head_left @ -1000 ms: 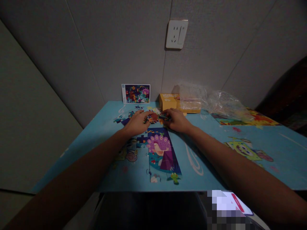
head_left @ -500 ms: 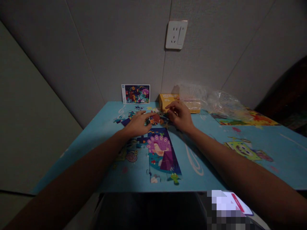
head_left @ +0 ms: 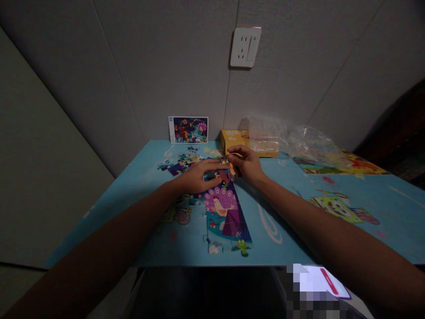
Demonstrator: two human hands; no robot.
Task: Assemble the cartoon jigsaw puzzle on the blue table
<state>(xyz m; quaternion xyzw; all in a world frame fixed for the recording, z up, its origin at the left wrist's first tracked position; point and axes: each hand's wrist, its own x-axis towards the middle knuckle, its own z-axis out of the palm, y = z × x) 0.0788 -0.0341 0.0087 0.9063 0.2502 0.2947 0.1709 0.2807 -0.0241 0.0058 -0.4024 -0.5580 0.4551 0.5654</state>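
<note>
We see two bare hands over a light-blue desk (head_left: pixel 126 186). Compared with half a second ago, our left hand (head_left: pixel 195 177) has shifted right and toward the near edge, and the red-brown puzzle pieces (head_left: pixel 226 176) now lie nearer that edge, against the top of the peacock section (head_left: pixel 221 212). Its fingers are extended, thumb apart, tips touching those pieces. Our right hand (head_left: pixel 250 168) has come lower, half-curled beside an orange piece (head_left: pixel 233 169); we cannot tell whether it is gripped.

The peacock section (pink fan, pale bird) runs from mid-desk almost to the near edge. Its top is covered by the left hand and the red-brown pieces, so their joins are unclear. Loose pieces (head_left: pixel 176 168) toward the far left corner are partly hidden behind that hand. At the far edge stand a picture card (head_left: pixel 191 130) and a yellow box (head_left: pixel 234 139), the latter partly veiled by clear plastic (head_left: pixel 267 133). Below the near edge, pixelation obscures part of a lit screen (head_left: pixel 332 283).
</note>
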